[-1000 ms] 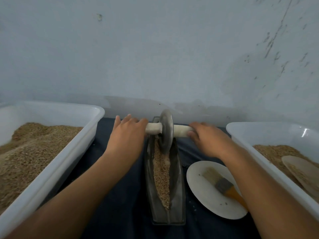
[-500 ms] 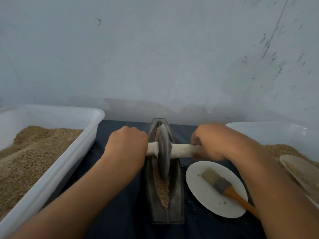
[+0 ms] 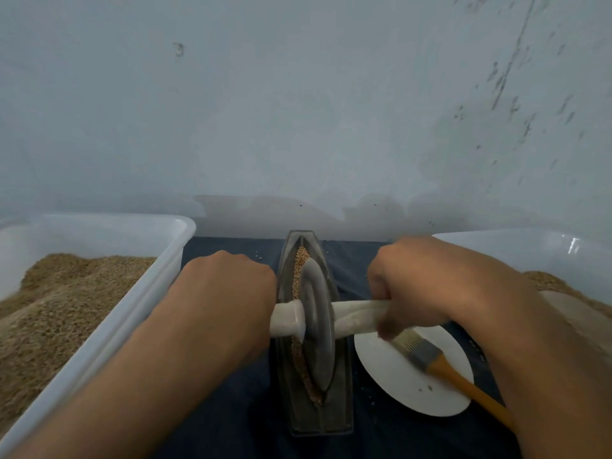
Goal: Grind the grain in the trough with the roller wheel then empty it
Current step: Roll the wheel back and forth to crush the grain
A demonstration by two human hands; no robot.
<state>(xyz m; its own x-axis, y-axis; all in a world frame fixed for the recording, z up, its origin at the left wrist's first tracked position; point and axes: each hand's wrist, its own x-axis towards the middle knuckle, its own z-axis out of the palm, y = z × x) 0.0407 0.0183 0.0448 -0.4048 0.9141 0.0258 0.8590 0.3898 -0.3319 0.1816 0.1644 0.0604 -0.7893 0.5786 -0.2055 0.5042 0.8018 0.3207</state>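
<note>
So both hands are wrapped around the white axle handle of the roller wheel, one on each side. The left hand has its fingers curled over the short left stub, knuckles up, sitting right against the trough's left edge. The right hand grips the longer right end, thumb and fingers closed round it, hanging just above the white plate.

The wheel stands upright on edge inside the dark boat-shaped trough, roughly in the middle of its length, between the two fists. Grain shows in the groove beyond the wheel, and a thin strip of it runs along the wheel's left side toward the near end.

On the plate lies a brush with pale bristles and an orange handle, bristles pointing toward the right hand and nearly touching it; can't tell if they actually touch.

Left of everything is a big white tub heaped with grain. Another white tub sits on the right, partly hidden by the right forearm, with some grain in it. All of it rests on a dark cloth against a pale wall.
</note>
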